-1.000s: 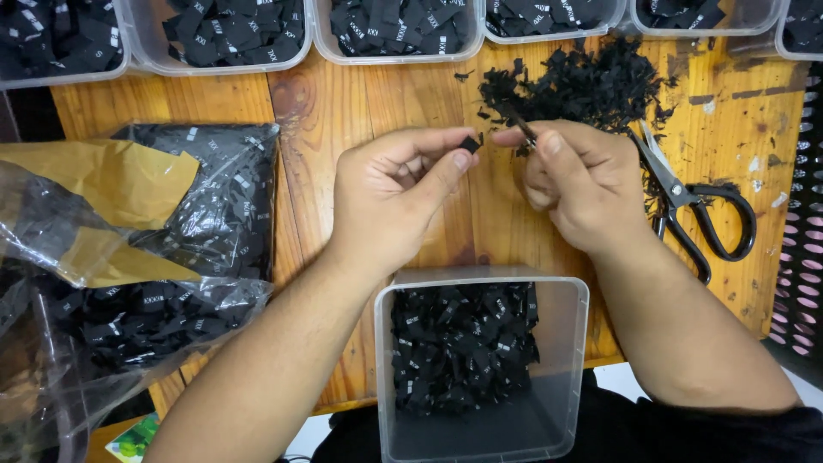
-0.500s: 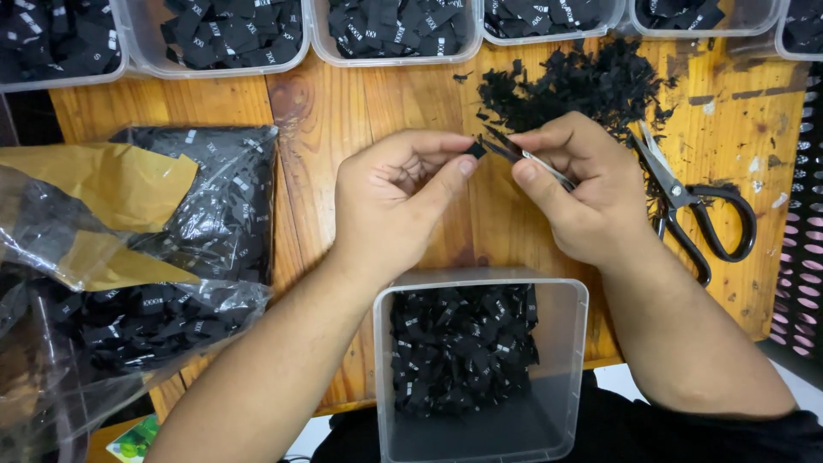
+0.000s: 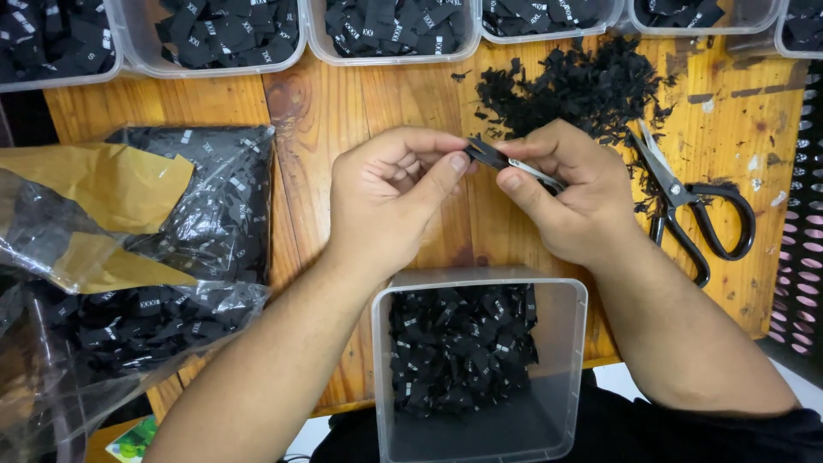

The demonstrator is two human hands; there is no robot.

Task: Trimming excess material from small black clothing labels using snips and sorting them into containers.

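Note:
My left hand pinches a small black fabric label between thumb and forefinger over the wooden table. My right hand holds a small metal thread snipper, its black tip meeting the label. Both hands hover just above a clear plastic bin half filled with black labels at the table's near edge. Behind my right hand lies a heap of black fabric trimmings.
Black-handled scissors lie to the right of my right hand. Clear plastic bags of black labels with brown paper fill the left side. Several clear bins of labels line the far edge. A perforated black panel stands at the right.
My hands have come together: the right hand moved left and brought the snipper's tip onto the label held by the left hand.

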